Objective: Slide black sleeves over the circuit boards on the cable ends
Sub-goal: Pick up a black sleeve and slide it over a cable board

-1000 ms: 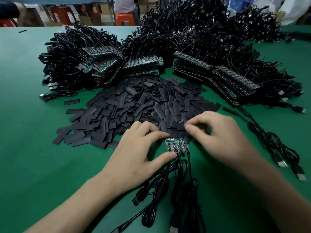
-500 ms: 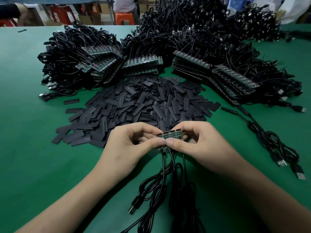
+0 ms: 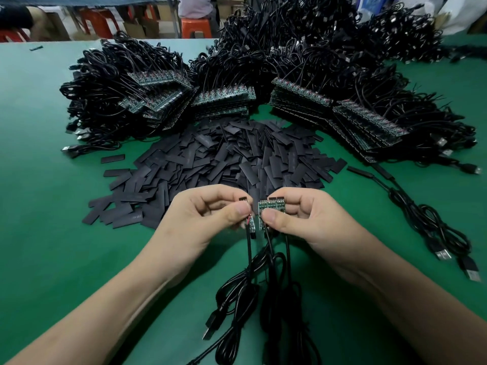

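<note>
I see the left hand (image 3: 208, 219) pinching one small green circuit board (image 3: 250, 223), just snapped from the green board strip (image 3: 271, 209) the right hand (image 3: 311, 222) pinches, above the green surface (image 3: 52, 233) near the flat black sleeves (image 3: 224, 159), so sleeving likely comes next.

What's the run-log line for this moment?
step: pre-sleeving | left hand: pinches one board | right hand: pinches board strip | sleeve pile: untouched

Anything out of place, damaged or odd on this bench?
Nothing looks damaged. One small dark strip, likely a sleeve, lies alone near the far-left edge of the table, well apart from the sleeve pile.
</note>
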